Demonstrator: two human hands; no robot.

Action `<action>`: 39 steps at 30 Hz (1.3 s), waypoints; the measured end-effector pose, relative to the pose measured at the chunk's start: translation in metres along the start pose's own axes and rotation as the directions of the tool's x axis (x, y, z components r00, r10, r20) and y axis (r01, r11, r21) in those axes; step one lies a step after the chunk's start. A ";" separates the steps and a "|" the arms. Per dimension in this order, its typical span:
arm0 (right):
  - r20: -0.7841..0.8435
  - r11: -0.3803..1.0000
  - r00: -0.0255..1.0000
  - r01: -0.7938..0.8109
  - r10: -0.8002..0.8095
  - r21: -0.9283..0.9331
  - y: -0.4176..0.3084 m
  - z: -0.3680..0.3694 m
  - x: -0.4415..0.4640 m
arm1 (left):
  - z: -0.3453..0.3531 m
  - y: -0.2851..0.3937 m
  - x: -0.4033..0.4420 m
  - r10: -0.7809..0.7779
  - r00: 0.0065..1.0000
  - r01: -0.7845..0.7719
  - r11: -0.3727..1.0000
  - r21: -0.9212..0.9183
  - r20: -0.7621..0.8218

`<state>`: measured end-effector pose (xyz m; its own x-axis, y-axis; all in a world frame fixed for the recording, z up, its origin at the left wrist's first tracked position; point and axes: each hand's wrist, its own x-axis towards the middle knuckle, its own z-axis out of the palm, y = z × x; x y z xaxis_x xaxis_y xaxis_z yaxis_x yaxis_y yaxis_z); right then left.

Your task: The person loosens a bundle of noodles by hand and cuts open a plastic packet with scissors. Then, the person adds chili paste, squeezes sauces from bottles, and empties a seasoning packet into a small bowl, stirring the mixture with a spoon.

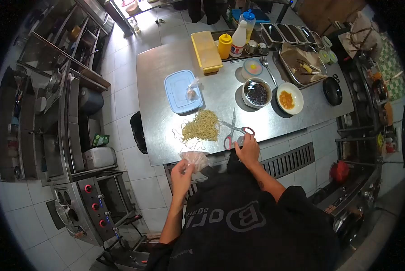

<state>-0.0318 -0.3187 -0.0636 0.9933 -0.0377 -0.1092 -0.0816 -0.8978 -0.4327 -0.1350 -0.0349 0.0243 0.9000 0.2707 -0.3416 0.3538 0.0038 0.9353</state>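
1. Step in hand, my read: plastic bag and scissors are being handled next to the noodles. Next move is calling for steady plastic and a sure hold on the handles.
2. Left hand (182, 173): is pinching one clear plastic bag (196, 160) at the surface's (156, 67) near edge, toward the near-left corner.
3. Right hand (248, 150): fingers are reaching the handles of one pair of scissors (233, 128) by the near edge; can't tell if they're gripping. Blades are standing apart.
4. Noodles (201, 127): one pile, lying bare on the surface, inward from the near-left corner, just beside the blades.
5. Blue-lidded container (181, 97): one, sitting toward the left edge; one small knotted bag (191, 93) is resting on its lid.
6. Bowls, three, standing toward the right edge: dark-sauce bowl (256, 93), orange-sauce bowl (289, 99), black bowl (332, 91).
7. Far edge: one yellow tub (206, 49), one yellow squeeze bottle (224, 46), one white bottle (238, 39) are standing there.
8. Spoon (269, 70): one, lying near the orange-sauce bowl.
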 end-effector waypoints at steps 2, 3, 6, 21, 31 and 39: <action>-0.195 0.989 0.978 0.097 -0.073 0.113 0.001 -0.006 0.002 | 0.009 0.003 0.003 0.005 0.999 -0.005 1.000 -0.005 0.040; -0.195 0.988 0.978 0.095 -0.071 0.120 -0.005 -0.017 0.005 | 0.014 0.004 0.006 0.005 0.999 -0.005 1.000 0.002 0.039; -0.153 0.992 0.981 0.107 -0.117 -0.072 -0.014 -0.040 0.008 | 0.030 0.005 0.007 -0.053 0.997 0.055 0.998 -0.030 0.056; 0.078 0.971 0.971 0.232 -0.227 -0.053 0.087 -0.051 0.063 | 0.157 0.025 0.079 -0.018 0.977 0.050 0.988 -0.145 0.213; 0.854 0.432 0.370 -0.746 -0.364 0.507 0.190 -0.167 0.020 | 0.181 -0.051 0.100 -0.139 0.982 0.130 0.988 0.079 0.126; 0.804 0.419 0.083 -0.820 -0.588 0.390 0.135 -0.079 0.091 | 0.181 -0.036 0.100 -0.142 0.985 0.119 0.970 0.214 0.098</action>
<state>0.0543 -0.4778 -0.0609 0.0644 0.8781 -0.4742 -0.8806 -0.1736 -0.4410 -0.0117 -0.1819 -0.0607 0.8610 0.1719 -0.4786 0.5045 -0.1698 0.8466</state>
